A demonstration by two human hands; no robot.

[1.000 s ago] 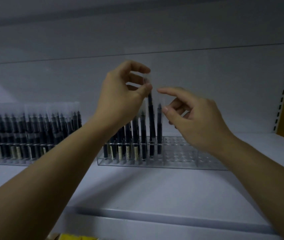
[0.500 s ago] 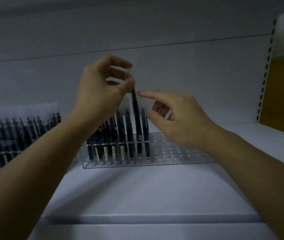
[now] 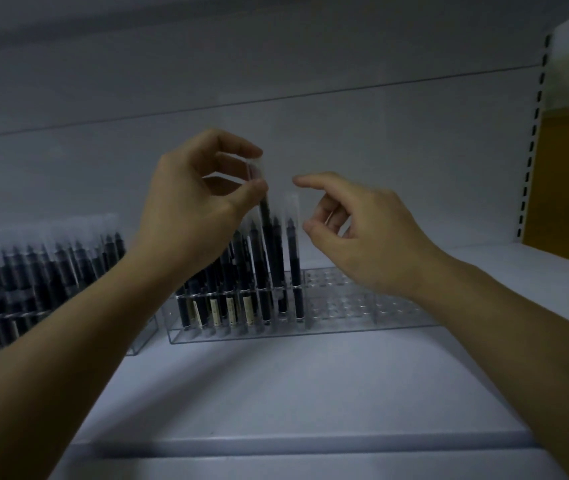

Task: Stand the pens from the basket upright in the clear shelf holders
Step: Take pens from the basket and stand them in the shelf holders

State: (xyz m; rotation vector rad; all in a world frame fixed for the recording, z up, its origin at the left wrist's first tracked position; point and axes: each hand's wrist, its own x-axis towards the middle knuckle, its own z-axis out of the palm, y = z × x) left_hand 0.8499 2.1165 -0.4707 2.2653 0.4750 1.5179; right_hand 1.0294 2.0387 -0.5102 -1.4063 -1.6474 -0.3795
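1. The left hand (image 3: 189,209) pinches the clear cap end of one pen (image 3: 265,220) between thumb and forefinger. Gripping at the top leaves the barrel free to go straight down into a hole.
2. That pen stands near upright in the clear holder (image 3: 362,329), its top higher than its neighbours and its lower end down among them. It cannot be told whether it is fully seated.
3. The right hand (image 3: 362,237) holds nothing, with fingers loosely curled and the forefinger stretched toward the pen top, near but apart. It is probably ready to steady or guide.
4. The standing pens (image 3: 291,261) fill the left part of the holder and the empty holes (image 3: 341,292) are on the right, so filling likely runs left to right.
5. A second holder (image 3: 142,336) at the far left of the shelf (image 3: 276,393) looks full.
6. The basket is not in view.
7. Judgement: the task is partway done, with many holes left to fill.
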